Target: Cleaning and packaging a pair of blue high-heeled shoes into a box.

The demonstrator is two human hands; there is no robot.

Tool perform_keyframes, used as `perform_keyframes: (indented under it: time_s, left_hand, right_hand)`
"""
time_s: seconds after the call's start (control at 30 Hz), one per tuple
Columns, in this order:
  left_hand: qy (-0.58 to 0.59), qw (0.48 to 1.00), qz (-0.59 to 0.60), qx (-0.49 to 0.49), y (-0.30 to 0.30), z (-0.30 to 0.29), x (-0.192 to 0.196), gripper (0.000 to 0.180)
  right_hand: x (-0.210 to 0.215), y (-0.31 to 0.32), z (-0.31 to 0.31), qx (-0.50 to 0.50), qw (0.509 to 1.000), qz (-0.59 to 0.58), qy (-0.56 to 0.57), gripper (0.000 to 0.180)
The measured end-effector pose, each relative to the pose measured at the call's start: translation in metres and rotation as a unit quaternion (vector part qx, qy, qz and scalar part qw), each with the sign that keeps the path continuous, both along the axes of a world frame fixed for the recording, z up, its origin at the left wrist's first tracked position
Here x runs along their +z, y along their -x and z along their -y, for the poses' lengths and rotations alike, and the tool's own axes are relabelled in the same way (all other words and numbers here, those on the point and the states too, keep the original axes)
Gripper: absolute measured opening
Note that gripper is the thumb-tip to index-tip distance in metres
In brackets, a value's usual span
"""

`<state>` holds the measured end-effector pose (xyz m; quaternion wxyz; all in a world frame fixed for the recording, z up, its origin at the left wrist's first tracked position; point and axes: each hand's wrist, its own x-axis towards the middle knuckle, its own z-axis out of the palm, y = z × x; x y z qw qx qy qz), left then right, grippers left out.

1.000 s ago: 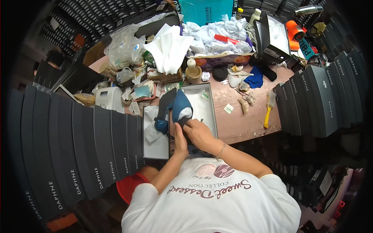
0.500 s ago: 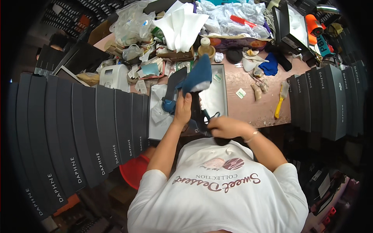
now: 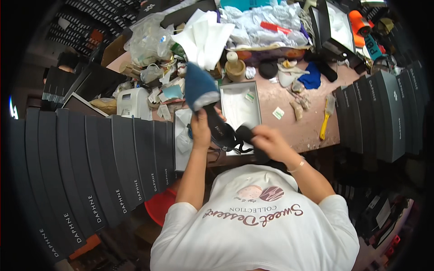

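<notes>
My left hand (image 3: 202, 131) is closed around the middle of a blue pointed-toe shoe (image 3: 199, 86), its toe up and its black insole (image 3: 216, 124) turned into sight. White stuffing shows in the toe opening. Thin dark straps (image 3: 244, 148) hang at the heel end. In my right hand (image 3: 270, 142), beside the heel, is a rounded black pad-like thing (image 3: 244, 133), blurred by motion; its exact kind is unclear. Behind the shoe lies an open grey shoebox (image 3: 260, 106) lined with white paper. A bit of blue beside my left wrist is mostly hidden.
Rows of dark shoeboxes stand at left (image 3: 97, 158) and right (image 3: 388, 122). On the table are a yellow-handled brush (image 3: 325, 119), a blue cloth (image 3: 311, 77), a brown jar (image 3: 235, 70), a white device (image 3: 133, 104) and crumpled paper (image 3: 266, 18). A red tub (image 3: 156, 205) sits low left.
The shoe has moved left and turned, bringing its insole into view. My right hand has risen slightly and shifted right, lifting the black pad-like thing beside the heel.
</notes>
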<state>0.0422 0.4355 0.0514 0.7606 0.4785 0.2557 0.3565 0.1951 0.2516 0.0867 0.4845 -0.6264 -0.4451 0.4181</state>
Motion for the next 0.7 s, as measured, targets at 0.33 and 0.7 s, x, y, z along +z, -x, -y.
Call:
perform_keyframes:
  time_s: [0.33,0.7]
  left_hand:
    - [0.399,0.811,0.255,-0.342,0.006,0.026,-0.008,0.053]
    - [0.443,0.629,0.296,-0.567,-0.015,0.062,-0.007,0.053]
  right_hand:
    - [-0.064,-0.055,0.027,-0.228,0.972,-0.056,0.014,0.034]
    - [-0.177,-0.115,0.009,-0.311,0.901,0.301,0.024,0.036]
